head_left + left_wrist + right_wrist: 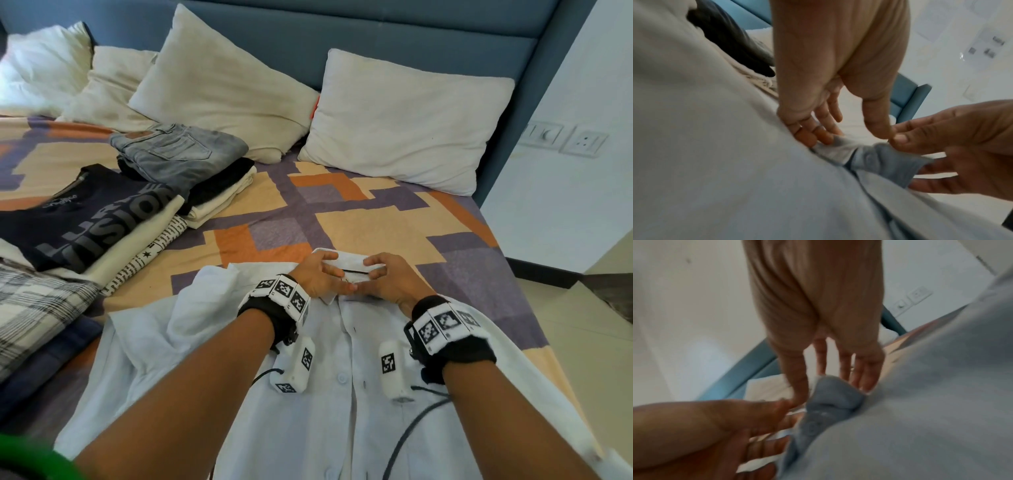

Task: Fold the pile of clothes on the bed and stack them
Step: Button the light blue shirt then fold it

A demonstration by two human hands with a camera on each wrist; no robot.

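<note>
A pale blue button-up shirt (342,394) lies front-up on the bed, its collar (346,263) at the far end. Both hands meet at that collar. My left hand (325,270) curls over the collar's left half, thumb and fingers around the fabric. My right hand (376,270) pinches the right half. The left wrist view shows the left hand (849,129) on the collar tip (836,152), with the right hand (962,146) holding the buttoned band. In the right wrist view, the collar (834,395) sits between the thumb and fingers of the right hand (830,382). The left sleeve (191,308) lies rumpled.
Folded clothes lie to the left: a jeans stack (178,150), a dark printed T-shirt stack (85,219) and a plaid garment (30,298). Pillows (404,123) line the blue headboard (376,34). The patterned bedsheet (342,209) is bare beyond the collar. The bed's right edge (507,260) is near.
</note>
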